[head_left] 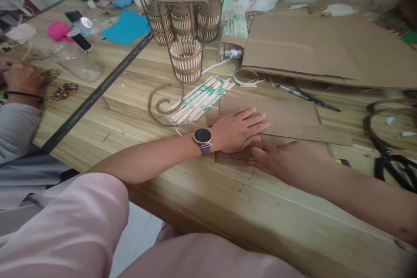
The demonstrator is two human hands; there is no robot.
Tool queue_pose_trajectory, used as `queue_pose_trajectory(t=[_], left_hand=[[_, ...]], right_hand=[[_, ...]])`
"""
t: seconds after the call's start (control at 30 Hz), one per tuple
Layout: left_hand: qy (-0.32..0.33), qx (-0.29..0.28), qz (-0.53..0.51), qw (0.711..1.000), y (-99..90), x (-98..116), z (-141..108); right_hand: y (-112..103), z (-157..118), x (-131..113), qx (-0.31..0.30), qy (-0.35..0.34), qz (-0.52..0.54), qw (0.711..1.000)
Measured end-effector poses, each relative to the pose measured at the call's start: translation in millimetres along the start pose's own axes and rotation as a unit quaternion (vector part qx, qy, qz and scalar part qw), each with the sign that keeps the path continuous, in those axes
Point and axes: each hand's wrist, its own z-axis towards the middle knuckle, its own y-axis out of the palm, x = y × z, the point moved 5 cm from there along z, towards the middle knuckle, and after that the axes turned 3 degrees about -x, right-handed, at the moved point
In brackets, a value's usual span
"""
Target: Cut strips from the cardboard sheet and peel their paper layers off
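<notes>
My left hand (236,132), with a round dark-faced watch on its wrist, lies flat with fingers spread on pieces of brown cardboard (276,115). Close beside it, my right hand (289,160) reaches in from the right. Its fingers stretch left over the near edge of the cardboard; some are hidden beneath the hand. One long cardboard strip (319,134) lies across the other pieces, beyond the right hand. Wrapped chopsticks (202,100) with green print lie past my left wrist, near a curled strip of corrugated cardboard (154,104).
A small stick basket with a tall cardboard handle (186,63) stands ahead, with lidded ones behind. Large cardboard sheets (293,45) lie at the back right. Black scissors (395,165), a pen (308,97) and a tape roll (245,77) are on the table. Another person's hand (24,78) is at left.
</notes>
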Motion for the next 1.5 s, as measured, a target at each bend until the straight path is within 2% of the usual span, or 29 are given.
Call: queue_pose_trajectory(t=[0.13,0.27,0.4,0.6,0.9,1.17,1.33,1.5], left_hand=[[-0.005,0.001,-0.001,1.000,-1.2,1,0],[-0.007,-0.003,0.000,1.000,-1.2,1,0],[-0.006,-0.007,0.009,1.000,0.7,0,2],[0.001,-0.009,0.021,1.000,0.9,-1,4],[0.002,-0.032,0.018,0.999,-2.9,1,2],[0.008,-0.034,0.024,0.999,-2.9,1,1],[0.002,-0.008,0.021,1.000,-0.6,1,0],[0.002,0.004,0.009,1.000,-0.4,1,-1]], right_hand=[[5,-3,2,-0.031,-0.006,-0.030,0.999],[-5,-2,0,-0.034,0.011,-0.032,0.999],[-12,10,-15,-0.083,0.014,-0.051,0.995],[-15,32,-35,-0.095,0.011,-0.090,0.991],[-22,32,-33,-0.153,0.015,-0.102,0.983],[-16,24,-26,-0.093,0.004,-0.084,0.992],[-9,10,-11,-0.078,0.006,-0.041,0.996],[-2,-7,6,-0.004,-0.002,-0.017,1.000]])
